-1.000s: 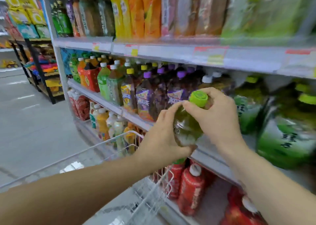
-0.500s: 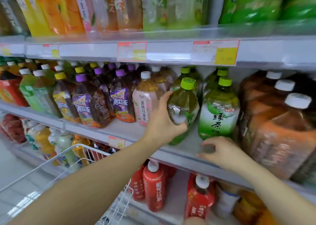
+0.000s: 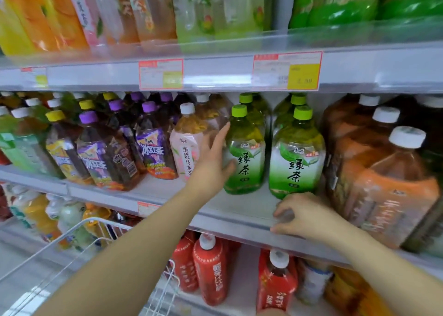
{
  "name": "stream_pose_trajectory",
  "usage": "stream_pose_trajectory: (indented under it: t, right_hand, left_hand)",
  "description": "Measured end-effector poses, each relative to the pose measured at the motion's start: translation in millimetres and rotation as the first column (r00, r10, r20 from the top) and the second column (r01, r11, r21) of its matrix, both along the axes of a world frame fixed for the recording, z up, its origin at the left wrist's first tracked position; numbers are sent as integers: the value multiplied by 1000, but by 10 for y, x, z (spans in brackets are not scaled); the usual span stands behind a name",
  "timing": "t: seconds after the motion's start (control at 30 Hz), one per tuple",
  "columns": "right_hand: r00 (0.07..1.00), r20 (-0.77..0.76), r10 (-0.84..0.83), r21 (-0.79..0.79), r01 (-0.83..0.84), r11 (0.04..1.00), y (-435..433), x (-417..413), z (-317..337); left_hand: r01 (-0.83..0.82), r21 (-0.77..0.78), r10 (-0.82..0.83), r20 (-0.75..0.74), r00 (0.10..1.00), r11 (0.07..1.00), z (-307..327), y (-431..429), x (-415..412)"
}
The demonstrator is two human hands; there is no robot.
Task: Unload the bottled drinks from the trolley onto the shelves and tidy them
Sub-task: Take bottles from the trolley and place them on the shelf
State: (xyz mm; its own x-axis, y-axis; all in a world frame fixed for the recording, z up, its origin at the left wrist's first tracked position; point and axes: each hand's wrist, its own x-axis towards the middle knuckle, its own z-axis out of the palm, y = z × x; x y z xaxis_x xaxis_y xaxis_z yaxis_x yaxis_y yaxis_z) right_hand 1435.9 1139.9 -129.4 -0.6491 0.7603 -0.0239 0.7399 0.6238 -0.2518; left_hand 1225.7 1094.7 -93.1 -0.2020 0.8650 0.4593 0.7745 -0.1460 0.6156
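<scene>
My open left hand (image 3: 213, 162) just let go of the green tea bottle (image 3: 247, 157), so it's on the shelf (image 3: 239, 210) now; my right hand (image 3: 304, 217) rests there, loose.

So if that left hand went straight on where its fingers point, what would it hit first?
Probably the left green-capped plastic bottle of green tea, just beside the open left hand. Depth is unclear: the fingers might slip past its left side instead.

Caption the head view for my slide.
Left hand open against a green tea bottle standing on the shelf, right hand resting at the shelf's front edge.
</scene>
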Motion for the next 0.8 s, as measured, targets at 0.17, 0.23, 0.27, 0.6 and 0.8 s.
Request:
stream_pose_trajectory:
  t: [0.17, 0.23, 0.27, 0.6, 0.8]
  right_hand:
    - [1000, -2, -25, -44, 25, 999, -26, -6, 40]
    - [1000, 23, -19, -38, 20, 999, -55, -21, 68]
    - [999, 35, -14, -30, 16, 999, -78, -37, 87]
    - [861, -308, 406, 143, -380, 914, -1177, -1375, 303]
    - [645, -336, 686, 88, -704, 705, -1982, -2276, 164]
  left_hand:
    - [-99, 0, 98, -121, 988, 995, -38, 1, -1]
    - [-168, -66, 144, -272, 951, 984, 62, -82, -9]
    - [-190, -102, 144, -347, 927, 977, 129, -147, -31]
    - [-428, -432, 3, -701, 713, 794, 713, -2024, -759]
    - [-627, -443, 140, -736, 662, 641, 639, -3342, -1034]
